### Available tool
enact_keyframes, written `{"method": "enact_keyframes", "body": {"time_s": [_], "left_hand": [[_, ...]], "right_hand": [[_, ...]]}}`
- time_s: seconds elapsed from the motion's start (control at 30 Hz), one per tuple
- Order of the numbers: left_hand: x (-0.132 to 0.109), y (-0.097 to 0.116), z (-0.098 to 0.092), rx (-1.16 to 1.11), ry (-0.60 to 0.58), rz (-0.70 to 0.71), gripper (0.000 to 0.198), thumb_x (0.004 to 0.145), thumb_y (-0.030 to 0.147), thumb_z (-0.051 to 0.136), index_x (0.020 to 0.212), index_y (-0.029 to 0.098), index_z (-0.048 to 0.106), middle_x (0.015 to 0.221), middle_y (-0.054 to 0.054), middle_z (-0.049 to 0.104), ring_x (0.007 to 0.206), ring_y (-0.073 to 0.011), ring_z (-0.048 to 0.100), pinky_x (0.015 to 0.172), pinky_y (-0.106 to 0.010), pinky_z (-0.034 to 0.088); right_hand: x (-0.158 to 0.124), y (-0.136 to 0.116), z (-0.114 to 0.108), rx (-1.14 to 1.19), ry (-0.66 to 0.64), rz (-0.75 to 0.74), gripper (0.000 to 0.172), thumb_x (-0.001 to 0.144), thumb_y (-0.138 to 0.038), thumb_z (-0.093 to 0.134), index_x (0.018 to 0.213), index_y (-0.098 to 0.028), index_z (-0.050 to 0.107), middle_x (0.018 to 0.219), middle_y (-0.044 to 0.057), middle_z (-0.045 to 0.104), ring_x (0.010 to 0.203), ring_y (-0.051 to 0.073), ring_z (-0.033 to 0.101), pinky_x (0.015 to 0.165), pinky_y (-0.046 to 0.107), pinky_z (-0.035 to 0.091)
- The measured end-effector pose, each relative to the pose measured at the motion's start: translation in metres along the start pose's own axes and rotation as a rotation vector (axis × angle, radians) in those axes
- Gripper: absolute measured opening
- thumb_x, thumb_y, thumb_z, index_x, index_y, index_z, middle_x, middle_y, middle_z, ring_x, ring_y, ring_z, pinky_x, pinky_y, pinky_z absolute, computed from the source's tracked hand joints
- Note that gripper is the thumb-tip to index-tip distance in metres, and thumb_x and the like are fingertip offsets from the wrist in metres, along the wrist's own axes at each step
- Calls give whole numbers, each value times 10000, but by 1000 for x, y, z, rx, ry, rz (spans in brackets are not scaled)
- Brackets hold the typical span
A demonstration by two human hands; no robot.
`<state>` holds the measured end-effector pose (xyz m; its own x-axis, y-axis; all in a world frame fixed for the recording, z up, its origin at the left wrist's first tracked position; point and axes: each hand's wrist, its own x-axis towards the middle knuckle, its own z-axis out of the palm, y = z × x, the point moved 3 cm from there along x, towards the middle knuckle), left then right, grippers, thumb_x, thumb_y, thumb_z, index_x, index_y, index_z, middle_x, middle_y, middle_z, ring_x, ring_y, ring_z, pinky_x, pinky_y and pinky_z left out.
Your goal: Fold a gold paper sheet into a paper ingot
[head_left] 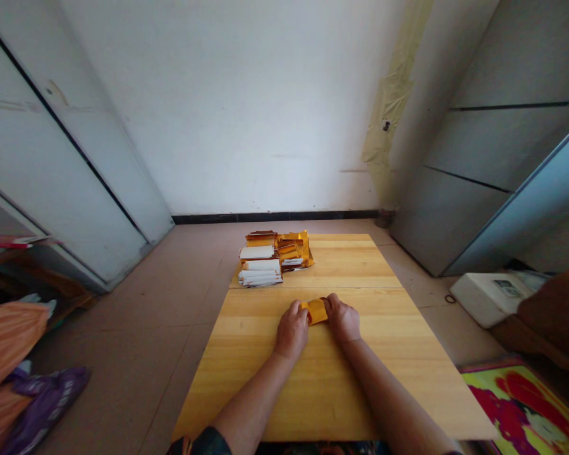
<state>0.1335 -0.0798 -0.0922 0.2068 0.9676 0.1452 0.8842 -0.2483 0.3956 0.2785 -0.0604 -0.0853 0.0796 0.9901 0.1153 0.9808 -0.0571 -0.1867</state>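
Between my two hands is a small piece of orange-gold paper (pixel 317 311), held just above or on the wooden table; I cannot tell which. My left hand (pixel 293 328) grips its left end with the fingers curled in. At its right end, my right hand (pixel 342 320) is closed on it in the same way. The fingertips are partly hidden behind the paper and knuckles. Beyond my hands lies a heap of folded orange-gold and white paper pieces (pixel 260 265), stacked in rows toward the table's far left corner.
The pale wooden table (pixel 389 379) has a seam across it. A white wall (pixel 265 114) stands behind. Grey cabinets (pixel 478 151) rise on the right, near a white box (pixel 483 297) and a colourful mat (pixel 526 404). At left are orange cloth (pixel 9 341) and a purple bag (pixel 47 404).
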Motion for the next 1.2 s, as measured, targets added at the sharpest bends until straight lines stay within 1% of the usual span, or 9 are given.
{"method": "enact_keyframes", "body": {"time_s": [0.13, 0.27, 0.47, 0.63, 0.8, 0.9, 1.03, 1.13, 1.2], "left_hand": [[-2, 1, 0, 42, -9, -14, 253, 886, 113, 388, 889, 190, 629, 1179, -76, 562, 928, -169, 587, 851, -286, 449], [-2, 1, 0, 82, -34, -30, 256, 903, 135, 370, 919, 188, 620, 1223, -86, 541, 905, -170, 592, 822, -278, 449], [0, -2, 2, 98, -22, -37, 251, 891, 115, 382, 945, 181, 618, 1242, -91, 534, 896, -167, 603, 797, -266, 456], [1, -1, 1, 107, -26, -30, 262, 892, 106, 385, 1022, 174, 601, 1206, -91, 558, 911, -170, 607, 790, -255, 459], [0, 0, 2, 195, -47, -55, 282, 900, 105, 364, 1013, 170, 614, 1303, -104, 511, 912, -176, 602, 800, -279, 458], [-2, 2, -2, 266, -32, -5, 292, 906, 114, 362, 1030, 185, 618, 1328, -89, 502, 976, -204, 565, 813, -309, 447], [-2, 7, -10, 315, -26, 64, 251, 924, 162, 387, 961, 203, 632, 1206, -64, 585, 1008, -235, 512, 790, -358, 418], [0, 9, -14, 312, -27, 84, 234, 931, 180, 400, 908, 200, 632, 1060, -69, 633, 986, -236, 501, 799, -386, 381], [1, 10, -14, 312, -29, 87, 235, 933, 178, 400, 894, 198, 632, 1028, -69, 640, 980, -233, 500, 805, -395, 361]], "right_hand": [[7, -5, 4, -72, -51, -13, 242, 977, -349, 382, 911, -214, 572, 721, 55, 708, 636, 165, 673, 523, 214, 344], [10, -5, 11, -95, -49, -29, 255, 978, -345, 369, 908, -205, 571, 725, 76, 709, 659, 183, 684, 529, 217, 370], [7, -3, 14, -101, -7, -36, 272, 981, -310, 359, 898, -187, 587, 732, 80, 711, 654, 171, 682, 521, 201, 357], [7, -3, 15, -91, -3, -34, 278, 978, -334, 372, 900, -180, 591, 724, 80, 706, 638, 158, 674, 517, 195, 348], [6, -6, 14, -100, -14, -16, 261, 976, -311, 363, 897, -179, 575, 737, 69, 699, 644, 162, 670, 507, 204, 326], [6, -7, 12, -120, 5, -7, 203, 959, -270, 385, 915, -184, 564, 764, 56, 687, 644, 156, 659, 499, 212, 311], [5, -8, 7, -139, 62, -52, 152, 939, -237, 410, 946, -202, 558, 876, 41, 658, 693, 151, 637, 497, 227, 301], [5, -10, 5, -153, 54, -112, 135, 920, -205, 439, 929, -209, 573, 905, 43, 630, 741, 155, 614, 508, 238, 299], [6, -10, 4, -153, 47, -153, 119, 901, -191, 472, 904, -209, 589, 914, 51, 618, 771, 161, 592, 526, 245, 308]]}}
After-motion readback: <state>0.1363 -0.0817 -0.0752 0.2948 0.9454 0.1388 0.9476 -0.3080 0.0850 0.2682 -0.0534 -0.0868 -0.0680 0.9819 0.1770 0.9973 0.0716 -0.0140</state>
